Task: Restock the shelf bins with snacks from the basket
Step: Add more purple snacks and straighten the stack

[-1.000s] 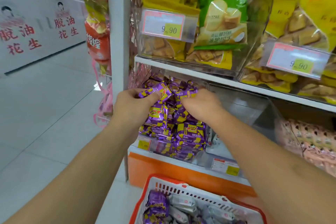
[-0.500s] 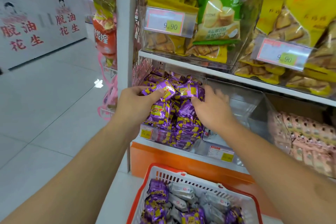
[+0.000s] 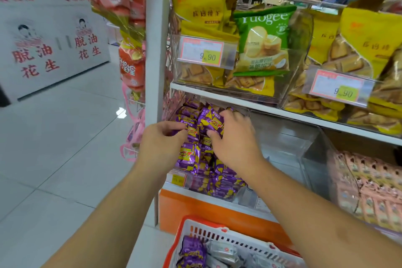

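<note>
A clear shelf bin (image 3: 185, 180) on the lower shelf is heaped with purple snack packets (image 3: 191, 159). My left hand (image 3: 161, 143) is at the left side of the heap, its fingers and thumb pinching one purple packet. At the top of the heap, my right hand (image 3: 235, 141) curls its fingers over a packet with the thumb under it. Below, the red and white basket (image 3: 189, 224) holds more purple packets (image 3: 192, 252) and grey ones (image 3: 224, 252).
An empty clear bin (image 3: 282, 148) stands right of the purple heap, then a bin of pink packets (image 3: 365, 185). Yellow and green snack bags (image 3: 263, 43) fill the shelf above. A white upright post (image 3: 156, 50) with hanging red bags (image 3: 130, 67) stands at the left.
My right hand has shifted up from the front of the heap onto its top packets. My left hand stays at the left side with its packet. The view has dropped slightly.
</note>
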`<state>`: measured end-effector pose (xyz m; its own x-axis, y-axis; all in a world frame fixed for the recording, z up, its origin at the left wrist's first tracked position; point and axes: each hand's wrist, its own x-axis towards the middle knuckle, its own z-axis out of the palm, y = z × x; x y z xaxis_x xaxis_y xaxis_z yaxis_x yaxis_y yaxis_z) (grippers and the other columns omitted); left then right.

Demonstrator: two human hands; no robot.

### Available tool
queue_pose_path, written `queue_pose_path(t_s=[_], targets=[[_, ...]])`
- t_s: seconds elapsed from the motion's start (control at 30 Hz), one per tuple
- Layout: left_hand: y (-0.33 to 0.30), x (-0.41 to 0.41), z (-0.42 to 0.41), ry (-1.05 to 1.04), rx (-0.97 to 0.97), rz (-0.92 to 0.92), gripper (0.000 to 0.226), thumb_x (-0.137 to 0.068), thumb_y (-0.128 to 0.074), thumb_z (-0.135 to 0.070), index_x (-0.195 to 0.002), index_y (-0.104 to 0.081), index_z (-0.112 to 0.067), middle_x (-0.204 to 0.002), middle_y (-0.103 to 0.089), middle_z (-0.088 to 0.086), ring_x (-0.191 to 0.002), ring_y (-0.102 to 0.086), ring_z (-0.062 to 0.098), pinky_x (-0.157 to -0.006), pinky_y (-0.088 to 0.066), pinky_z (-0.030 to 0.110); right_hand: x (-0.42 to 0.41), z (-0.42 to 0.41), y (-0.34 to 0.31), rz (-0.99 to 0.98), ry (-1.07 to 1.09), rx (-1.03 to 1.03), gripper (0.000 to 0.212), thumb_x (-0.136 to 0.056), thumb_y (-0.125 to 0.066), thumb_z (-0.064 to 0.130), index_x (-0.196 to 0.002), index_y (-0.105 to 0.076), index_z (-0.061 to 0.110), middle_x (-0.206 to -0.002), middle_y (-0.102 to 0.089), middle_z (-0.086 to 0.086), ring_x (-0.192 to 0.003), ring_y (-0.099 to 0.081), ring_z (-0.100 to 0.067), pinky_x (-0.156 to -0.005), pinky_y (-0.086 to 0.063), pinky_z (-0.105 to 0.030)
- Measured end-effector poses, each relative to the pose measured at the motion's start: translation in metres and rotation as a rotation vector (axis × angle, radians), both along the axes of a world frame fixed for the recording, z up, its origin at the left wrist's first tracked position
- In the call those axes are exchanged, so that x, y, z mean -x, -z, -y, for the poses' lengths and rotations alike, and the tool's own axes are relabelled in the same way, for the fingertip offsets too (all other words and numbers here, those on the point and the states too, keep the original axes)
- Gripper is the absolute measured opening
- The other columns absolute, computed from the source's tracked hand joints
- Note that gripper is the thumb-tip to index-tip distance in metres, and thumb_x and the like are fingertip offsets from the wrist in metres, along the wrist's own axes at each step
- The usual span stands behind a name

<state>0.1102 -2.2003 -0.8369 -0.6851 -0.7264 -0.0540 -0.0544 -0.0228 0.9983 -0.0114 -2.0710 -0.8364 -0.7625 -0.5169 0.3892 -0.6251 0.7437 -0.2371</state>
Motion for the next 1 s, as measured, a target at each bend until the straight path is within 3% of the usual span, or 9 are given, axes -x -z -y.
queue_pose_path(t_s=[0.17,0.3,0.4,0.57,0.67,0.73,0.8,0.9,1.0], targets=[[0.001,0.001,0.006,-0.018,-0.074,-0.03,0.014,-0.092,-0.07,-0.002,-0.095,-0.077,-0.014,-0.08,-0.078,0.008,-0.07,-0.067,0.024,-0.06,-0.048,0.033,0.0,0.022,-0.008,0.0,0.032,-0.236,0.064,-0.092,-0.065,0.04,-0.149,-0.044,0.018,-0.142,-0.054,-0.009,-0.131,-0.042,-0.036,-0.107,-0.034,-0.045],[-0.001,-0.003,0.014,0.003,-0.079,-0.035,0.016,-0.09,-0.072,-0.001,-0.096,-0.076,-0.015,-0.089,-0.077,0.015,-0.077,-0.075,0.029,-0.082,-0.06,0.054,-0.009,0.016,-0.013,0.278,-0.223,0.023,0.082,-0.077,-0.062,0.008,-0.155,-0.041,0.024,-0.152,-0.045,-0.002,-0.138,-0.031,-0.026,-0.115,-0.03,-0.035],[-0.004,-0.009,0.019,0.05,-0.091,-0.017,0.019,-0.088,-0.079,-0.01,-0.104,-0.074,-0.019,-0.094,-0.077,0.02,-0.084,-0.075,0.042,-0.08,-0.06,0.064,-0.018,0.006,-0.008,0.39,-0.421,0.089,0.086,-0.079,-0.064,0.004,-0.157,-0.039,0.032,-0.151,-0.048,0.006,-0.14,-0.036,-0.014,-0.113,-0.031,-0.026],[-0.017,-0.024,0.016,0.154,-0.195,-0.013,0.032,-0.087,-0.082,-0.02,-0.114,-0.071,-0.007,-0.094,-0.078,0.02,-0.088,-0.076,0.042,-0.084,-0.062,0.057,-0.031,0.0,-0.005,0.448,-0.412,0.194,0.077,-0.089,-0.078,0.015,-0.153,-0.041,0.037,-0.116,-0.06,0.011,-0.099,-0.058,-0.008,-0.079,-0.042,-0.013],[-0.022,-0.035,0.015,0.334,-0.217,0.07,0.034,-0.085,-0.083,-0.031,-0.107,-0.076,-0.007,-0.099,-0.077,0.021,-0.092,-0.075,0.04,-0.088,-0.061,0.052,-0.041,0.001,-0.006,0.408,-0.426,0.221,0.084,-0.084,-0.081,0.018,-0.152,-0.038,0.041,-0.095,-0.06,0.013,-0.083,-0.059,-0.007,-0.079,-0.052,-0.027],[-0.023,-0.041,0.015,0.386,-0.187,0.104,0.025,-0.084,-0.083,-0.021,-0.108,-0.077,-0.013,-0.1,-0.078,0.019,-0.091,-0.076,0.036,-0.086,-0.062,0.049,-0.045,0.002,-0.006,0.351,-0.395,0.179,0.067,-0.083,-0.081,0.027,-0.141,-0.049,0.037,-0.083,-0.06,0.011,-0.076,-0.059,-0.008,-0.076,-0.055,-0.042],[-0.021,-0.044,0.018,0.398,-0.138,0.148,0.028,-0.085,-0.082,-0.012,-0.111,-0.076,-0.019,-0.1,-0.078,0.016,-0.093,-0.076,0.036,-0.087,-0.062,0.05,-0.048,0.004,-0.005,0.291,-0.326,0.12,0.052,-0.081,-0.081,0.044,-0.125,-0.057,0.032,-0.079,-0.06,0.01,-0.075,-0.058,-0.011,-0.071,-0.055,-0.047],[-0.018,-0.048,0.028,0.361,-0.026,0.267,0.031,-0.081,-0.087,-0.018,-0.11,-0.076,-0.018,-0.094,-0.079,0.012,-0.085,-0.078,0.032,-0.087,-0.062,0.05,-0.052,0.006,-0.004,0.265,-0.262,0.01,0.07,-0.068,-0.082,0.069,-0.122,-0.056,0.032,-0.1,-0.061,0.015,-0.093,-0.06,-0.014,-0.079,-0.055,-0.042],[-0.023,-0.053,0.039,0.408,0.111,0.388,0.014,-0.082,-0.086,-0.024,-0.09,-0.08,-0.015,-0.084,-0.079,0.009,-0.082,-0.077,0.033,-0.084,-0.063,0.045,-0.051,0.007,-0.008,0.36,-0.473,-0.006,0.099,-0.072,-0.092,0.045,-0.155,-0.038,0.035,-0.149,-0.041,0.012,-0.135,-0.045,-0.008,-0.113,-0.043,-0.033]])
